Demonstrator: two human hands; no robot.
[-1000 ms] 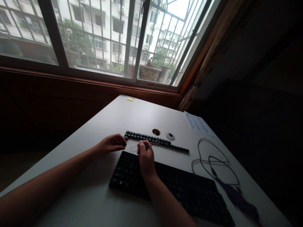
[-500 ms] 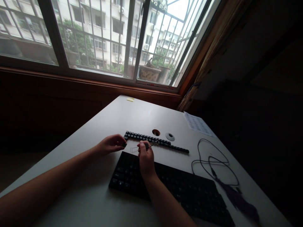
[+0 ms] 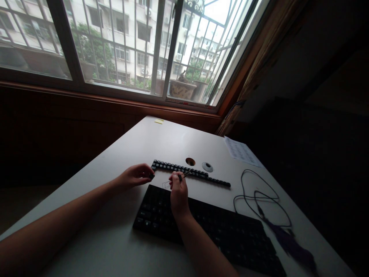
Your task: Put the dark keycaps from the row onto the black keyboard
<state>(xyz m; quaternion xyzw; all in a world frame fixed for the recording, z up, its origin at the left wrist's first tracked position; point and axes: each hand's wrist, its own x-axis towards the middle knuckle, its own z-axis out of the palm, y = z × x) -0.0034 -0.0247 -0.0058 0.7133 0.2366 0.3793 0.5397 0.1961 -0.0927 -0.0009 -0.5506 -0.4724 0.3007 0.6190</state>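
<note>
My left hand (image 3: 138,175) pinches a black keycap (image 3: 152,176) at the left end of the rows of loose keycaps (image 3: 178,168). In my right hand (image 3: 179,194) is a wire keycap puller (image 3: 180,177), with a dark middle grip and thin wire loops sticking out at both ends. Its far wires reach over the keycap rows; whether they touch a cap cannot be made out. Below both hands lies a black keyboard (image 3: 225,223), partly covered by my right wrist and forearm. Its keys are too dark to tell apart in most places.
Behind the keycaps are a round cable hole (image 3: 190,161) and its grey cover (image 3: 207,166). On the right lie a looped black cable (image 3: 256,198), a dark purple tassel-like thing (image 3: 294,244) and a printed sheet (image 3: 241,151). A yellow note (image 3: 158,121) sits at the far edge.
The keycap puller has shifted slightly to the right and turned a little in my right hand. My left hand stays almost still with its keycap.
</note>
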